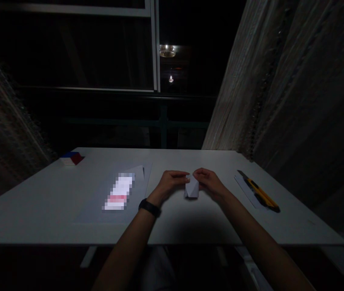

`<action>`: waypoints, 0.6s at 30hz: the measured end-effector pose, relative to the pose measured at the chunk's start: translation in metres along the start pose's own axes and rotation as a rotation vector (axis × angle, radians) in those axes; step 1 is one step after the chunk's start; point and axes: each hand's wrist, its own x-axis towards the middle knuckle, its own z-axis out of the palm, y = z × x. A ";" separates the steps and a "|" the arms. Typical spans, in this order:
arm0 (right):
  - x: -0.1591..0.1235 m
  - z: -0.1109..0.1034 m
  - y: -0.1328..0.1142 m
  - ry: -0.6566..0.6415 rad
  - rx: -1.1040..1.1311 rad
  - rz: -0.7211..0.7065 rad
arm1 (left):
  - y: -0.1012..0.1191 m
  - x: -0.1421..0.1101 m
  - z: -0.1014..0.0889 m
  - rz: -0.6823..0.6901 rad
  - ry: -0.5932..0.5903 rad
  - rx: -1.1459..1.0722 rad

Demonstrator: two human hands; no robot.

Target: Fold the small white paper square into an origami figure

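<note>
Between my two hands, just above the white table (172, 226), is a small piece of folded white paper (192, 188) with slanting creases. My left hand (172, 180) pinches its upper left edge, thumb and fingers closed on it. At the upper right edge, my right hand (210, 181) grips the same paper with its fingertips. The paper's far side is hidden from me. A dark band (149, 207) is around my left wrist.
A yellow and black utility knife (259, 191) lies on the right over a white strip (247, 192). To the left, a lit, pixelated screen (119, 192) rests on paper sheets (91, 212). A blue, red and white cube (71, 158) sits far left. Curtains (229, 93) flank a dark window.
</note>
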 end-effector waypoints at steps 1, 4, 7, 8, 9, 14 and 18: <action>0.000 0.000 0.000 -0.009 0.002 0.000 | 0.000 -0.001 0.000 -0.007 -0.016 -0.012; -0.001 0.001 0.001 -0.022 0.011 0.008 | 0.001 -0.002 -0.001 -0.018 -0.047 -0.046; -0.001 0.002 0.002 -0.015 0.020 0.021 | 0.000 -0.001 -0.001 -0.017 -0.041 -0.048; -0.001 0.002 0.002 -0.010 0.020 0.022 | 0.000 -0.001 -0.001 -0.015 -0.033 -0.043; 0.000 0.002 0.002 -0.004 0.019 0.020 | 0.000 0.000 -0.001 -0.011 -0.026 -0.039; 0.001 0.001 0.005 0.005 0.022 0.009 | -0.001 -0.002 -0.001 -0.014 -0.064 -0.076; 0.001 0.000 0.007 -0.010 0.034 0.037 | -0.001 -0.004 0.000 -0.053 -0.113 -0.130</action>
